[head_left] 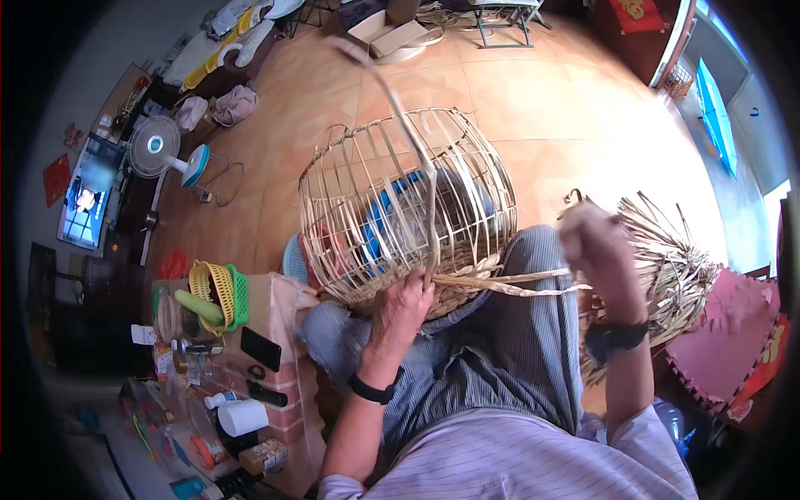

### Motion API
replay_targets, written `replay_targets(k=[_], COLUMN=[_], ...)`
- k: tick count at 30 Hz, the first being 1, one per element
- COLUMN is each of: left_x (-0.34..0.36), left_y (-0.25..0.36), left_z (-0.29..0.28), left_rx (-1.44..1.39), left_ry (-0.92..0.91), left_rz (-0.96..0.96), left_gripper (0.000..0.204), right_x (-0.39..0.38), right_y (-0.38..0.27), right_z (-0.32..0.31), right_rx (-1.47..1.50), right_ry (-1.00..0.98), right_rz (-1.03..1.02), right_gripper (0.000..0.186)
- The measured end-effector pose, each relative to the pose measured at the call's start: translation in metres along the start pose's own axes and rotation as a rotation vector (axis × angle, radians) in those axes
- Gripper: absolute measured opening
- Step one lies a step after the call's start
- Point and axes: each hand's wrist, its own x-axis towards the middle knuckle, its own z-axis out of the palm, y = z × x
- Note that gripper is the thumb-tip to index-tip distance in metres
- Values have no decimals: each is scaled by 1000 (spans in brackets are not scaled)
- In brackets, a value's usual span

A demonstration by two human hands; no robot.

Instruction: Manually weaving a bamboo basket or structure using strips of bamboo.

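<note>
A half-woven basket [408,200] of pale dried plant strips leans across my lap, its open frame of ribs facing away and its densely woven part near my knees. My left hand [404,304] is closed at its near edge, pinching a strip [432,212] that rises long across the ribs, its far end blurred. Other loose strips [525,283] stick out to the right from beside my fingers. To the right, above my knee, my right hand [604,250] is raised and smeared by motion. Whether it holds anything cannot be made out.
A bundle of dried strips [658,267] lies right of my knee, by a pink foam mat [725,333]. At left a low table [283,367] carries a phone [261,348], baskets, a white cup and jars. Farther off stand a fan [158,148] and a blue umbrella [715,117].
</note>
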Motion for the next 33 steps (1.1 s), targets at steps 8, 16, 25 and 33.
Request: replay_targets(k=[8,16,25,33], left_x=[2,-1,-2,-24], left_y=[-4,-13,-11,5], left_z=[-2,0,10,29], left_rx=[-82,-137,-297,-81], left_ry=[10,10,140,-100], left_rz=[14,70,90,3], left_gripper=[20,16,14,70], right_x=[-10,4,36,65], right_y=[102,95,150,143], right_z=[83,108,99,79], right_rx=[-1290,-846,-205,-200], right_ry=[-147,-91,109,213], right_rz=[-277,-114,-29,127], right_gripper=[15,24,10,6])
